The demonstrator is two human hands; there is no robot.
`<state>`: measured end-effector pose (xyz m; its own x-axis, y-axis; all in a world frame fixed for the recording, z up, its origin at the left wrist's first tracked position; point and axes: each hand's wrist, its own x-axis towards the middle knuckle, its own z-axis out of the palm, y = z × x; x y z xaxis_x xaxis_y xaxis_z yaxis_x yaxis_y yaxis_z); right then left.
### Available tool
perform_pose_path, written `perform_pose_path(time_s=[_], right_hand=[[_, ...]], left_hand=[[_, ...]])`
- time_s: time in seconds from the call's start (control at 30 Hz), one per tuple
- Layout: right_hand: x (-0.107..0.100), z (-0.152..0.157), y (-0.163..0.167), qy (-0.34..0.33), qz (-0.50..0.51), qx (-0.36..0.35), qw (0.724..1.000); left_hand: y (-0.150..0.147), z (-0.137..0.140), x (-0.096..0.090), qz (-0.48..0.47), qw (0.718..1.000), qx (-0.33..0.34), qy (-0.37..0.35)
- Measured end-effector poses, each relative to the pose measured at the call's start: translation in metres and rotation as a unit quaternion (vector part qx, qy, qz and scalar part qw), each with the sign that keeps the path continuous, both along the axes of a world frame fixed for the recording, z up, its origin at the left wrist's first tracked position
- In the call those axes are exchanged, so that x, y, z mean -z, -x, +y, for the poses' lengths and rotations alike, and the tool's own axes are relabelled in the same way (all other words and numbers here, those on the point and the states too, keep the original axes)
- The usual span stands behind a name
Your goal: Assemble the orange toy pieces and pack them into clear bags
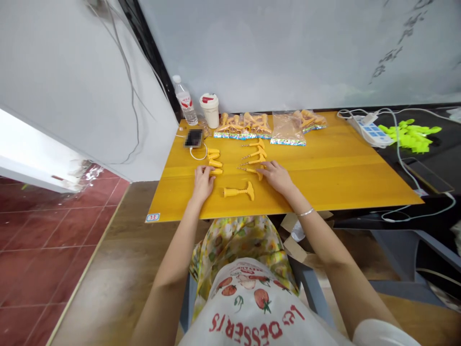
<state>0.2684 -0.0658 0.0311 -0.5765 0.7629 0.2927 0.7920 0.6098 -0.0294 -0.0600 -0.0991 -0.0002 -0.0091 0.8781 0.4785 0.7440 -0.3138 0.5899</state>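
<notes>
My left hand (203, 183) has its fingers closed at the end of a yellow sheath (217, 171), the nearest of several hollow yellow sheaths (215, 163) laid in a column. To the right, my right hand (277, 178) pinches the T-shaped handle of a yellow corkscrew (254, 170), whose metal spiral points left. Two more bare corkscrews, one (256, 154) just beyond it and another (255, 144) farther back, lie the same way. Between my hands and nearer to me rests a sheathed corkscrew (239, 191), its handle to the right.
Along the wall stand a water bottle (186, 103) and a lidded cup (210, 111), with a cabled phone (193, 138) before them. Clear bags of yellow corkscrews (257, 124) lie at the back. At right are a power strip (374, 130) and bright green pieces (410, 134).
</notes>
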Motion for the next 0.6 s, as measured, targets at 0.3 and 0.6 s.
perform_pose_path(time_s=[0.3,0.6], right_hand=[[-0.001,-0.005,-0.003,0.031,-0.018,-0.092,0.995],[0.011,-0.003,0.009,0.188,0.327,-0.087,0.922]], left_hand=[[-0.003,-0.001,0.004,0.065,0.997,0.035,0.015],[-0.007,-0.002,0.003,0.085,0.996,0.013,-0.012]])
